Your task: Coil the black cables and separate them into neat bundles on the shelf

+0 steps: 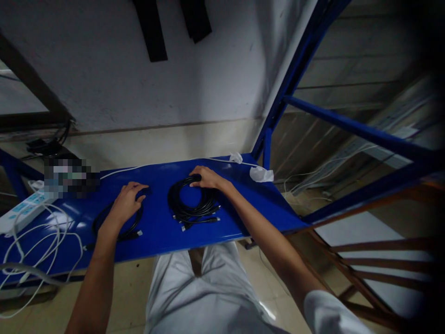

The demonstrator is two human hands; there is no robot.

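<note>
On the blue tabletop [158, 208] lies a thick coil of several black cables [181, 204], with metal-tipped plugs spread along its near side. My right hand [205, 177] grips the far edge of this coil, its fingers curled round the loops. Farther left, a thinner coil of black cable [137, 220] rests on the table, one plug pointing right. My left hand [128, 200] is over that coil and covers part of it. Its index finger and thumb are apart, and nothing shows between them.
White cables [57, 232] lie tangled at the left beside a white power strip [24, 211]. Two crumpled white scraps [261, 174] sit at the back right. Blue metal frame bars [347, 125] rise on the right, near a wooden chair [375, 250].
</note>
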